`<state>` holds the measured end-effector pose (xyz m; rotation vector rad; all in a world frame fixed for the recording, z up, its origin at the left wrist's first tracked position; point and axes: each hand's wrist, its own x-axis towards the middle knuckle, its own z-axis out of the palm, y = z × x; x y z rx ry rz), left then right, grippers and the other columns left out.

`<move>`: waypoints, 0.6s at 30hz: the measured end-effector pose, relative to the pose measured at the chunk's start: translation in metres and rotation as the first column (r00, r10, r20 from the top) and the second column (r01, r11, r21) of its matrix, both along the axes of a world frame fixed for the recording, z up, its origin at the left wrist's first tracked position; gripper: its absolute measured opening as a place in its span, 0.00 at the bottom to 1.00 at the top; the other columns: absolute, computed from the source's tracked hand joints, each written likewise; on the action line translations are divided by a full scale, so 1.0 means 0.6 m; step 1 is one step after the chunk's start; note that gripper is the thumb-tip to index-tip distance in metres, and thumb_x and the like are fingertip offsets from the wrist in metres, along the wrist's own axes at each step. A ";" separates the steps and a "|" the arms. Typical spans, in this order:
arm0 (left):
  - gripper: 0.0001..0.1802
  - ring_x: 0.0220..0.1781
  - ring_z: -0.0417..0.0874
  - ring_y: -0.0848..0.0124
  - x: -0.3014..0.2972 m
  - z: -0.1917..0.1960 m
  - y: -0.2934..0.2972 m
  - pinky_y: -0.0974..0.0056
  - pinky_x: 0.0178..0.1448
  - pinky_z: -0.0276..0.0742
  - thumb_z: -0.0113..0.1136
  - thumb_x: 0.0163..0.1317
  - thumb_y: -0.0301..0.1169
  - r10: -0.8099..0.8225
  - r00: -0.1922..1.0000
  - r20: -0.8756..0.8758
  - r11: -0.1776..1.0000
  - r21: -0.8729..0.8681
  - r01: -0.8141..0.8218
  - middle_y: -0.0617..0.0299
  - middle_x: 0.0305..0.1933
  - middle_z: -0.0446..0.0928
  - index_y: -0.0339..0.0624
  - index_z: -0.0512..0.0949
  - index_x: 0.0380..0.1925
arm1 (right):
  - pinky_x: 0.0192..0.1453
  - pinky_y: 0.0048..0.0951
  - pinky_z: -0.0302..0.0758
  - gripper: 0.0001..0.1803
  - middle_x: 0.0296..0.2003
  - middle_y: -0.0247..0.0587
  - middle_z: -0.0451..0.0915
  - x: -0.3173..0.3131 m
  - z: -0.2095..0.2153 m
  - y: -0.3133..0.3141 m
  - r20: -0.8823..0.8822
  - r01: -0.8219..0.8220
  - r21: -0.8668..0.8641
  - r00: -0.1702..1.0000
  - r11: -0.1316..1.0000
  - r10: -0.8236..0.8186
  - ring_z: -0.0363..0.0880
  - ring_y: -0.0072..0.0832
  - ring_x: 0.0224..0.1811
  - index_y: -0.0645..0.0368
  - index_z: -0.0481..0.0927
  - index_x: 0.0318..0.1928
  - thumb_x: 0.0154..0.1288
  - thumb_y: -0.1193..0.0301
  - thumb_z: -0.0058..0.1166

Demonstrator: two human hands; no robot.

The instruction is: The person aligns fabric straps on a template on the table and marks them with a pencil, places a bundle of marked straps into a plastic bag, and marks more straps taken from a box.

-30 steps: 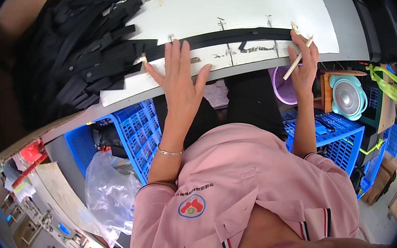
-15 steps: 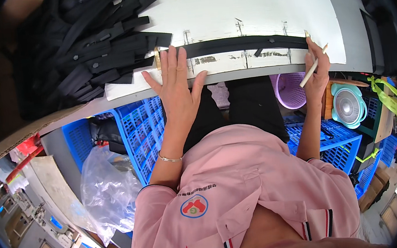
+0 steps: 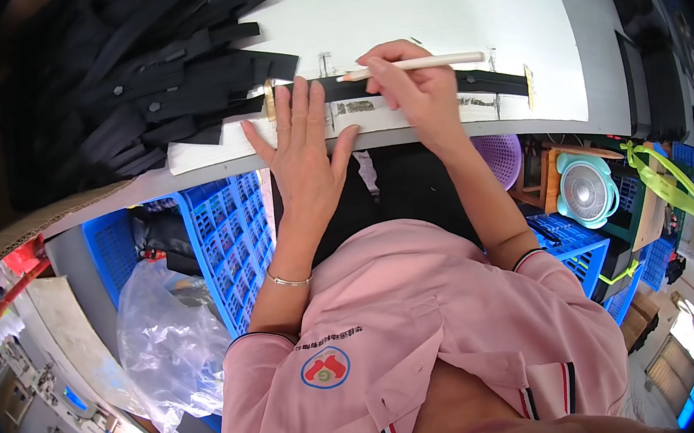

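A long black fabric strip (image 3: 500, 83) lies across a white marked board (image 3: 544, 35) near the table's front edge. My left hand (image 3: 300, 154) rests flat over the strip's left part, fingers stretched and spread, pressing it down without gripping. In my right hand (image 3: 422, 90) is a whitish pencil (image 3: 453, 59), pinched between thumb and fingers. Its tip points left and meets the strip just right of my left fingers. Part of the strip is covered by my right hand.
A heap of black strips (image 3: 155, 76) with button-like studs fills a cardboard box (image 3: 51, 214) at the left. Blue crates (image 3: 223, 246), a clear plastic bag (image 3: 170, 345), a purple basket (image 3: 500, 158) and a turquoise fan (image 3: 588, 189) stand below the table edge.
My right hand has moved left from the strip's right end to its middle, turning the pencil so its tip touches the strip. My left hand stays flat on the strip.
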<state>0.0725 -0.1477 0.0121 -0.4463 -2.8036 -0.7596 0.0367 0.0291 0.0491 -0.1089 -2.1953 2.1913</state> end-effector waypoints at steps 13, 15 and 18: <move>0.37 0.80 0.63 0.54 0.001 -0.005 -0.001 0.31 0.80 0.29 0.67 0.65 0.45 0.004 0.999 -0.043 1.000 0.022 -0.003 0.51 0.74 0.70 0.39 0.70 0.70 | 0.37 0.21 0.78 0.13 0.36 0.39 0.87 -0.005 -0.041 -0.030 -0.135 -0.029 0.190 0.989 0.981 0.055 0.85 0.21 0.34 0.68 0.85 0.45 0.77 0.70 0.53; 0.37 0.80 0.63 0.53 0.001 -0.005 -0.001 0.31 0.80 0.29 0.67 0.65 0.45 0.000 0.999 -0.045 1.000 0.031 0.001 0.51 0.74 0.70 0.39 0.70 0.70 | 0.37 0.21 0.78 0.13 0.36 0.40 0.87 -0.004 -0.043 -0.030 -0.141 -0.030 0.195 0.988 0.980 0.058 0.86 0.22 0.34 0.68 0.85 0.45 0.78 0.70 0.53; 0.37 0.80 0.64 0.53 0.001 -0.008 0.000 0.31 0.80 0.29 0.67 0.65 0.45 -0.002 0.999 -0.053 0.999 0.039 0.004 0.51 0.74 0.70 0.39 0.71 0.70 | 0.37 0.22 0.78 0.13 0.36 0.40 0.87 -0.002 -0.043 -0.031 -0.156 -0.031 0.220 0.986 0.975 0.067 0.86 0.22 0.34 0.69 0.85 0.45 0.77 0.70 0.53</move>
